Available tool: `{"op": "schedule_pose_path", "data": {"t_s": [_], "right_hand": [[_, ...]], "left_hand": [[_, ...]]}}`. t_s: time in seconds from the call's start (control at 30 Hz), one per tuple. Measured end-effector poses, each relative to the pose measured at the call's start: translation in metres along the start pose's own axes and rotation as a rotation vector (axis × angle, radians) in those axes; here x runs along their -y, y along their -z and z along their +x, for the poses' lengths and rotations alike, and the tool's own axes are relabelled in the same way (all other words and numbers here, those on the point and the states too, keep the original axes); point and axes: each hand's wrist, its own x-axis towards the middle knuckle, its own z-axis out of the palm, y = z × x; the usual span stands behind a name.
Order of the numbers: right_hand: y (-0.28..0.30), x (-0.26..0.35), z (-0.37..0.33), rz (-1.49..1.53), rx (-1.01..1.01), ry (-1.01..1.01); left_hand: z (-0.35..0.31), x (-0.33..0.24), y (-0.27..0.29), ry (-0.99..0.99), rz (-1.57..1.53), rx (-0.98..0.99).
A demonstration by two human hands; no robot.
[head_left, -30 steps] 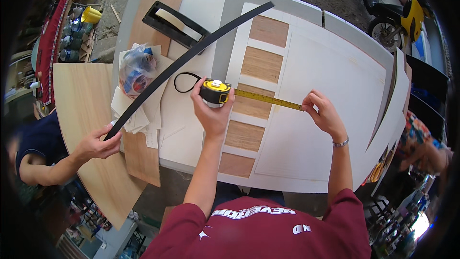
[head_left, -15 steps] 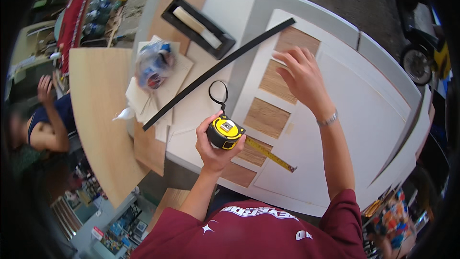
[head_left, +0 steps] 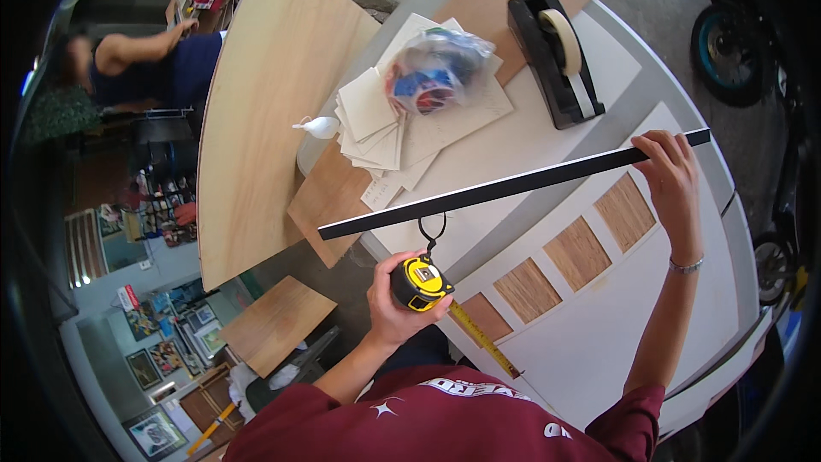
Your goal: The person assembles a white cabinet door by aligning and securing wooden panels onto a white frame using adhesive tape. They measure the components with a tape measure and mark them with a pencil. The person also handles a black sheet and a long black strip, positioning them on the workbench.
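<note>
My left hand [head_left: 386, 315] is wrapped round a yellow and black tape measure [head_left: 421, 281]. A short length of its yellow blade [head_left: 485, 340] sticks out toward the lower right, and a black wrist loop [head_left: 434, 228] hangs off its far side. My right hand [head_left: 671, 175] grips a long black strip [head_left: 505, 188] with a thin white edge, close to its right end. The strip slants across the white table, its left end past the tape measure. Below it lies a white panel [head_left: 590, 338] with several wood-grain rectangles [head_left: 577, 252] set in a row.
A black tape dispenser [head_left: 556, 60] stands at the far side. Left of it, a plastic bag [head_left: 440, 68] of items rests on pale sheets [head_left: 372, 107], beside a small white bottle [head_left: 321, 127]. A large plywood board [head_left: 265, 111] juts out left; a person [head_left: 145, 64] is beyond it.
My right hand has come down from the air onto the strip's right end and closed on it. The view has turned. The tape measure stays in my left hand.
</note>
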Motion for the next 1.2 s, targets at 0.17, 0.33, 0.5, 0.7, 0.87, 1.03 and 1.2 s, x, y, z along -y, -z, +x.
{"op": "schedule_pose_path", "data": {"t_s": [0.17,0.33,0.5,0.7,0.87,1.03,1.2], "right_hand": [[0.014,0.053,0.096,-0.037,-0.040,0.205],[-0.023,0.119,0.202,0.032,0.003,0.367],[-0.101,0.150,0.255,0.028,0.145,0.386],[-0.148,0.164,0.256,-0.015,0.187,0.402],[-0.134,0.161,0.262,0.001,0.234,0.421],[-0.092,0.171,0.252,0.075,0.119,0.434],[-0.063,0.157,0.259,0.051,0.004,0.346]], "left_hand": [[-0.015,0.012,0.033,0.081,-0.036,-0.038],[-0.020,0.026,0.055,0.086,-0.072,-0.054],[-0.023,0.059,0.078,0.152,-0.039,-0.145],[-0.027,0.084,0.097,0.219,-0.023,-0.197],[-0.017,0.081,0.093,0.191,-0.008,-0.182],[-0.030,0.074,0.092,0.206,-0.062,-0.156],[-0.028,0.074,0.082,0.187,-0.090,-0.069]]}}
